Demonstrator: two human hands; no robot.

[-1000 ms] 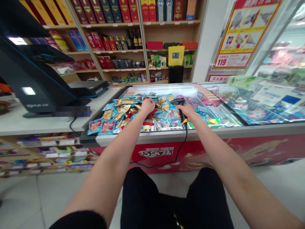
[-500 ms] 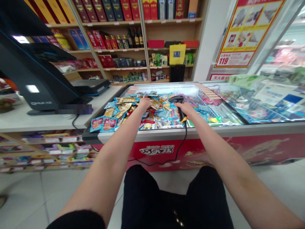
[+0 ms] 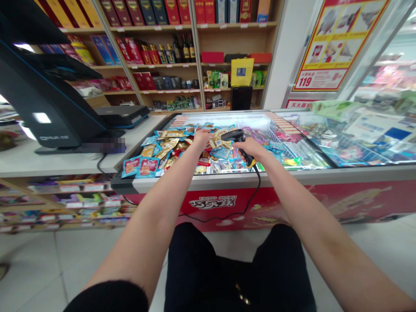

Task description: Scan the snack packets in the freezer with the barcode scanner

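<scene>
My right hand (image 3: 250,148) is wrapped round the handle of a black and yellow barcode scanner (image 3: 234,135), whose head points left. Its cord hangs down over the freezer front. Just left of the scanner, my left hand (image 3: 202,138) grips the edge of a gold snack packet (image 3: 218,138), its fingers partly hidden behind the hand. The scanner's head is close to this packet. Under both hands, a heap of small blue, gold and red packets (image 3: 167,145) lies on the glass top. Two blue and red packets (image 3: 148,167) are at the near left corner.
The chest freezer (image 3: 305,173) stretches to the right, with goods under its glass. On the left, a white counter (image 3: 81,162) holds a black checkout terminal (image 3: 58,117). Shelves (image 3: 156,67) of boxes and bottles stand behind. A yellow bag (image 3: 242,73) is at the back.
My left hand has moved slightly right and now holds up the gold packet. The scanner has tilted and turned left, bringing its head close to the packet.
</scene>
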